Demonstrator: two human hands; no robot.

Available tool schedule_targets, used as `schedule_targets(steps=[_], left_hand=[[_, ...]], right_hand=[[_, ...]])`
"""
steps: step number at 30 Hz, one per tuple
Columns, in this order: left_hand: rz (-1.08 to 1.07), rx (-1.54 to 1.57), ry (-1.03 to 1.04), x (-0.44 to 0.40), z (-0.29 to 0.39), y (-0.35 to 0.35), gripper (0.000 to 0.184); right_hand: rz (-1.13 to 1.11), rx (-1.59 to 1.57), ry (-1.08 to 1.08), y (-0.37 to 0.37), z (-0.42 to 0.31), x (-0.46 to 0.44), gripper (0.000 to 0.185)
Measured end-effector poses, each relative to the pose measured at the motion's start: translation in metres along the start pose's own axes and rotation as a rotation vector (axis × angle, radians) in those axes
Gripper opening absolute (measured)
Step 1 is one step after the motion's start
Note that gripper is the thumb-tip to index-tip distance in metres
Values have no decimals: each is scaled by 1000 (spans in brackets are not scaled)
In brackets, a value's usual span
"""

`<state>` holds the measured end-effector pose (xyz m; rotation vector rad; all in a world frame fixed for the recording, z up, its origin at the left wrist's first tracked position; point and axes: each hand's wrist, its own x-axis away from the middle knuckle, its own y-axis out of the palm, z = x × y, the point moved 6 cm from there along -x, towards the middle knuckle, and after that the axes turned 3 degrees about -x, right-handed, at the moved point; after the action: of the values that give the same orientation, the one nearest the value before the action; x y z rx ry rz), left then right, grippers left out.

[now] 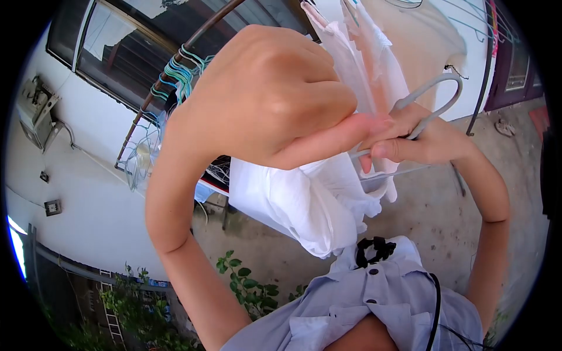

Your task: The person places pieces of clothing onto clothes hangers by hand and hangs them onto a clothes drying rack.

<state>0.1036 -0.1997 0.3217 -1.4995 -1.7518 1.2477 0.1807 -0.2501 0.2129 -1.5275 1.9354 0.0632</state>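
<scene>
My right hand (415, 137) is closed around a grey clothes hanger (451, 79), whose hook loops out above the fingers. My left hand (287, 99) is large in the middle of the view, back of the hand toward me, fingers curled in and thumb reaching to the right hand. What its fingers hold is hidden behind the hand. A white garment (316, 205) hangs in folds just beneath both hands. Part of the hanger's thin grey bar shows by the right edge of that cloth.
Several empty hangers (181, 76) crowd a rusty rail (205, 29) at upper left, beside a window. More white cloth (363, 52) hangs behind my hands. A leafy plant (249, 286) stands low on the concrete floor (468, 205). A wall box (38, 111) is at far left.
</scene>
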Motion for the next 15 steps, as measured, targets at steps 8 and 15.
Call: schedule_targets(steps=[8,15], left_hand=[[-620,450,-656,35,-23,55,31],[-515,150,-653,39,7,21,16]], right_hand=[[121,-523,126,34,22,13,33],[185,-710,93,35,41,17,36]])
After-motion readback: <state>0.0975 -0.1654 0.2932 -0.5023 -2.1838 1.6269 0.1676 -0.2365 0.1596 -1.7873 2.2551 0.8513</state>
